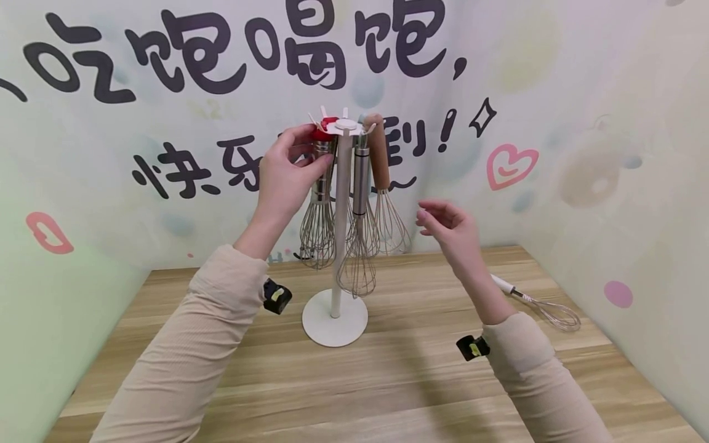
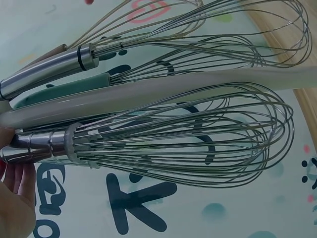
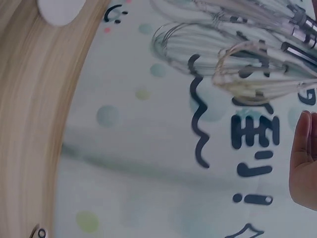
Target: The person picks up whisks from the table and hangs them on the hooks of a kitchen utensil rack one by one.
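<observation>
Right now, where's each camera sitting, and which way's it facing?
Head: worn there, facing forward and down at the white whisk stand; left hand, right hand and sleeves show.
Left wrist: worn there, facing the steel-handled balloon whisk the left hand grips; part of that hand shows.
Right wrist: worn there, facing the printed wall and blurred whisks; part of the right hand shows.
Head and left wrist share the gripped whisk.

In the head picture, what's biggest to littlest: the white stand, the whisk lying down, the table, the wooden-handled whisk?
1. Table
2. White stand
3. Wooden-handled whisk
4. Whisk lying down, though its handle may be partly hidden.
</observation>
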Demonstrator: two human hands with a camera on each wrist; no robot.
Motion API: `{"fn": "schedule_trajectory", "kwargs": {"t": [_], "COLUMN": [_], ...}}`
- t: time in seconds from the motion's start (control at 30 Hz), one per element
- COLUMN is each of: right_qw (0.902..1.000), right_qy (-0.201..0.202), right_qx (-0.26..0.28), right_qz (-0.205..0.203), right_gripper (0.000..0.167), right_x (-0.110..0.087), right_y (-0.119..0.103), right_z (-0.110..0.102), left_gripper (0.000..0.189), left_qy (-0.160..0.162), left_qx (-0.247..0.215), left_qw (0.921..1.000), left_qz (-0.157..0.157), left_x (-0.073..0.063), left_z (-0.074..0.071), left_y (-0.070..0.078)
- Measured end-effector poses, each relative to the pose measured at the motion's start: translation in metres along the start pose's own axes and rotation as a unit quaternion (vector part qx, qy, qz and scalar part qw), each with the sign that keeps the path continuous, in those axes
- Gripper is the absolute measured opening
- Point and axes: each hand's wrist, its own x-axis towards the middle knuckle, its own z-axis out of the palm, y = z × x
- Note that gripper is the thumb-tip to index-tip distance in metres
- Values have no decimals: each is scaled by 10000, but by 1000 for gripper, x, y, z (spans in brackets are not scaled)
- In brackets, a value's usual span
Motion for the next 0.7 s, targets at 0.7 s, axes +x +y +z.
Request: {"fn": "schedule_trajectory", "kwargs": {"t": [0.7], "right_qw": [9850], "right_qy": [422], "right_qx": [-1464], "right_qz": [815], "right_gripper": [11], "right_x": [-7], "right_y": [81], "right_z": [-102], "left_gripper": [52], "left_qy": [-174], "left_qx": [221], "left_qw": [9995], "left_qz": [105], "left_x": [2], "left_z": [0], "left_y": [4]}}
